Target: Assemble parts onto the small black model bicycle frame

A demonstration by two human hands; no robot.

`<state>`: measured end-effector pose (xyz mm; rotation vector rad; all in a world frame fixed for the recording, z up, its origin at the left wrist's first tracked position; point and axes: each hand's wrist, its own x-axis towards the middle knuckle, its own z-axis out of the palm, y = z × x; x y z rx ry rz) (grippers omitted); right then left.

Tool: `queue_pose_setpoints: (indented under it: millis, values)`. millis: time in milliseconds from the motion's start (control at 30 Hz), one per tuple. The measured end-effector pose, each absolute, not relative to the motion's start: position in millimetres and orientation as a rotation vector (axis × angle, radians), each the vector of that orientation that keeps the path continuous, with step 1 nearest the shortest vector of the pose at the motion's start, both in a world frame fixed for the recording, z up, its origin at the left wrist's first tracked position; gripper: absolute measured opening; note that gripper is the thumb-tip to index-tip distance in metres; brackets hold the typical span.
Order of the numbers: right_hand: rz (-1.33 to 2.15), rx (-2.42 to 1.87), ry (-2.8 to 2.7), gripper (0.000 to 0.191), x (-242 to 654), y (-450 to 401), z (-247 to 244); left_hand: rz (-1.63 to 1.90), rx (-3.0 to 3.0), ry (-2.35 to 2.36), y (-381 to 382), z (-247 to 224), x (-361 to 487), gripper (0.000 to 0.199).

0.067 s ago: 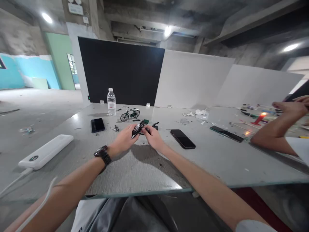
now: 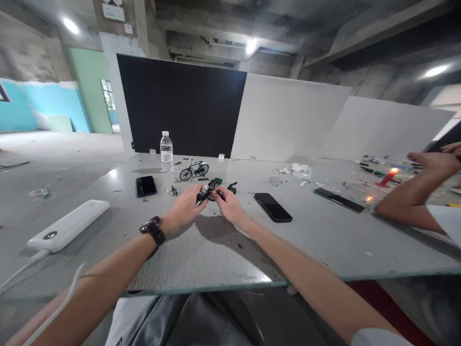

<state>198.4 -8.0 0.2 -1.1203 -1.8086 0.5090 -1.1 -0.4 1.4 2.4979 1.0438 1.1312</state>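
A small black model piece with white markings (image 2: 205, 191) is held low over the table between both hands; its exact kind is hard to make out. My left hand (image 2: 186, 204), with a black watch on the wrist, has its fingers closed round the left side of the piece. From the right, my right hand (image 2: 229, 204) pinches it with thumb and fingers. Part of a dark curved rim shows under the fingers, and a small green part (image 2: 218, 181) is just behind. Beyond the hands stands a green miniature bicycle (image 2: 194, 170), upright on its wheels.
Small black parts (image 2: 232, 188) lie right of the hands. Phones (image 2: 272, 207) lie on either side. A water bottle (image 2: 166, 153) stands at the back, a white power bank (image 2: 70, 226) with a cable at left. On the right, a lit red candle (image 2: 387, 178) burns near another person's arm (image 2: 414, 190).
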Motion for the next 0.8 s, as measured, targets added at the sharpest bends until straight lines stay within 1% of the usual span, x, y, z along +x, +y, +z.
queue_pose_setpoints:
  millis: [200, 467, 700, 800]
  values:
    - [0.417, -1.148, -1.956, 0.037, 205.2, -10.6, 8.3, 1.144, 2.518, 1.049, 0.7, 2.6, -3.9, 0.026]
    - [0.321, -1.242, -2.101, 0.044, 210.2, -13.7, 15.2, 1.100, 2.536, 1.033, 0.3, 5.2, -7.3, 0.034]
    - [0.319, -1.201, -2.140, 0.037, 207.2, -16.4, 18.2, 1.060, 2.559, 1.047, -2.2, 10.7, -9.3, 0.030]
    - [0.291, -1.239, -2.207, 0.040, 218.2, -13.4, 28.7, 1.043, 2.573, 1.091, -1.5, 8.7, -9.2, 0.033]
